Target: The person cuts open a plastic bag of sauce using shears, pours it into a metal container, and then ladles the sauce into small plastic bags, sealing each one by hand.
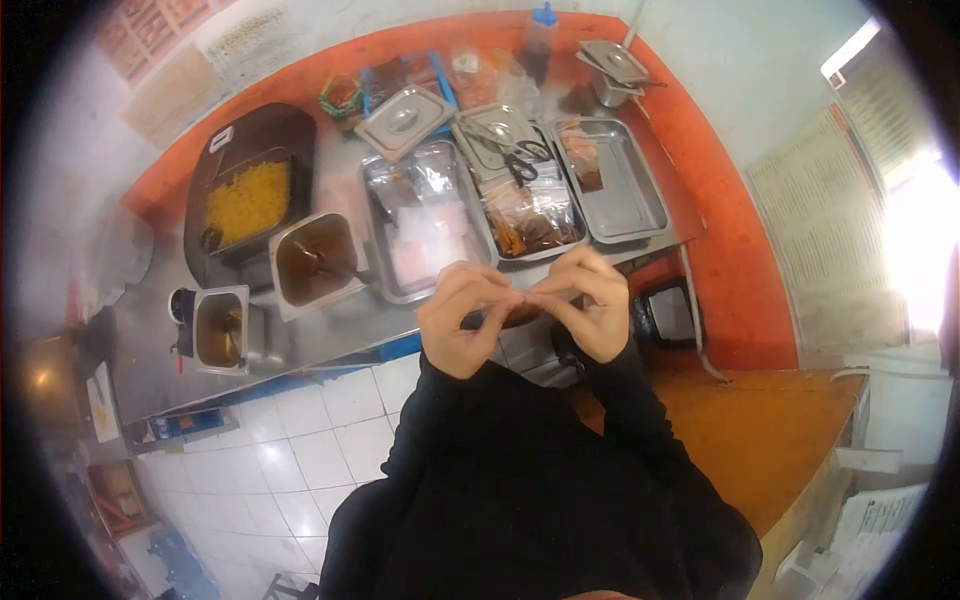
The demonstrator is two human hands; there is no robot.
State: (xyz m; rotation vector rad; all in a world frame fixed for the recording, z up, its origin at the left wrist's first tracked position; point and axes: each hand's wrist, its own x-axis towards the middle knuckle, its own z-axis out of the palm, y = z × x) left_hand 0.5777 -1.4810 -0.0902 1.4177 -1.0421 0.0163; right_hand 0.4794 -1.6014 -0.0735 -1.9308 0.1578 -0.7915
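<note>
My left hand (pixel 462 318) and my right hand (pixel 592 308) meet in front of my chest, thumbs and fingers pinched together tip to tip. Something small and reddish-brown shows just under the fingertips, perhaps part of a filled plastic bag; most of it is hidden. Right beyond my hands is a metal tray of small plastic packets (pixel 540 215) with brown and orange contents. Black-handled scissors (pixel 526 162) lie on a metal lid (pixel 490 135) over that tray. To its left, another tray (pixel 395 290) holds clear bags and pinkish-white packets.
At right, a shallow metal tray (pixel 640 195) has a few packets in one corner. Leftward stand a pan of brown liquid (pixel 312 265), a smaller pan with a ladle (pixel 222 330) and a dark container of yellow food (pixel 245 205). A blue-capped bottle (pixel 540 45) stands behind.
</note>
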